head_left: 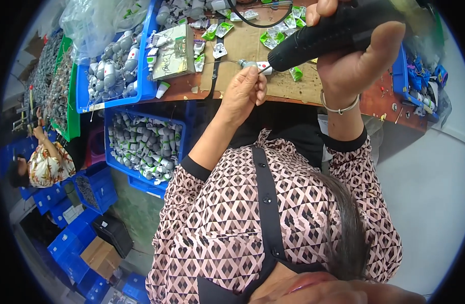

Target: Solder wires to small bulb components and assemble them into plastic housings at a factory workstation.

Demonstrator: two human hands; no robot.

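My right hand [351,71] is wrapped round a black electric screwdriver [313,46], its thin bit pointing down-left at my left hand. Closed in a pinch, my left hand [244,93] holds a small grey-and-white part [263,66] with a red dot on it, above the table. The screwdriver's tip meets this part by my left fingertips; the exact contact is too small to make out. A thin wire runs leftward from the part's grey end. Under my hands lies a brown cardboard sheet [232,44]. Green-and-white plastic pieces [272,38] are scattered on it.
A blue bin [83,107] of grey-and-white parts stands left, beside a pale box [171,54] on the table. Below is another filled blue bin [110,161]. A blue tray [401,76] holds blue pieces at right. Another person [51,164] works at far left.
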